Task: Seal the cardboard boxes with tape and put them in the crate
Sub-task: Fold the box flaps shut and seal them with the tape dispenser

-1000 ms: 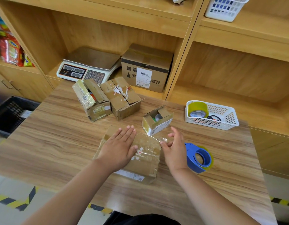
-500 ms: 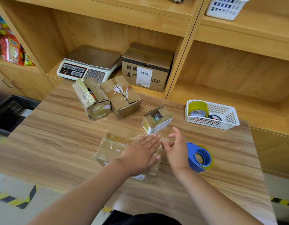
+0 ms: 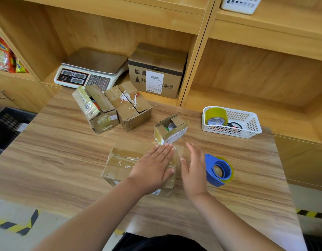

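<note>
The left edge cuts off most of the black crate (image 3: 6,127), and the top edge crops the white basket (image 3: 240,4). The left hand (image 3: 153,169) hides the right end of the near box (image 3: 124,160). I cannot read the print on the shipping label (image 3: 154,82): too small.

Blue tape dispenser (image 3: 218,170), white basket (image 3: 250,130) w/ yellow tape roll (image 3: 216,115).

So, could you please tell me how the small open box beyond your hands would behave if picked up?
The small open box probably feels light, being the smallest carton on the table. Its flaps stand open with loose items showing, so tipping it could spill them. Unsealed, its walls may give under a squeeze.
</note>
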